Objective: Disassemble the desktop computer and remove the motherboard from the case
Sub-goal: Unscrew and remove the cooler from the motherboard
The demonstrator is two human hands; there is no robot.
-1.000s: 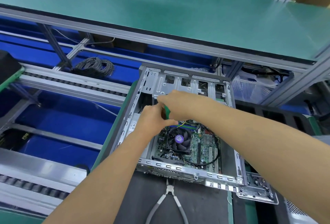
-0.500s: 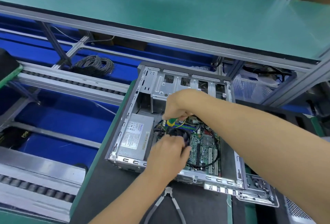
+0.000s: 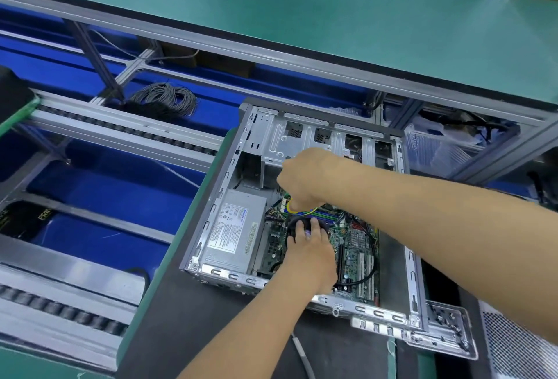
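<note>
An open grey desktop case (image 3: 414, 261) lies on its side on a dark mat. Inside it sit the green motherboard (image 3: 356, 240) and a silver power supply (image 3: 235, 227) on the left. My left hand (image 3: 308, 247) rests on the black CPU fan (image 3: 293, 223), fingers laid over its top. Just behind the fan, my right hand (image 3: 305, 176) grips a screwdriver with a green and yellow handle (image 3: 291, 205), held upright above the board's upper left part. The screwdriver's tip is hidden.
Pliers (image 3: 302, 351) lie on the mat in front of the case. A removed metal bracket (image 3: 447, 330) and a perforated panel (image 3: 513, 345) sit at the right. A green shelf (image 3: 332, 10) overhangs behind; roller conveyors and a cable coil (image 3: 166, 101) lie to the left.
My left hand left the screwdriver handle, came down and settled on the CPU fan. My right hand lowered the screwdriver toward the board. The power supply came into sight.
</note>
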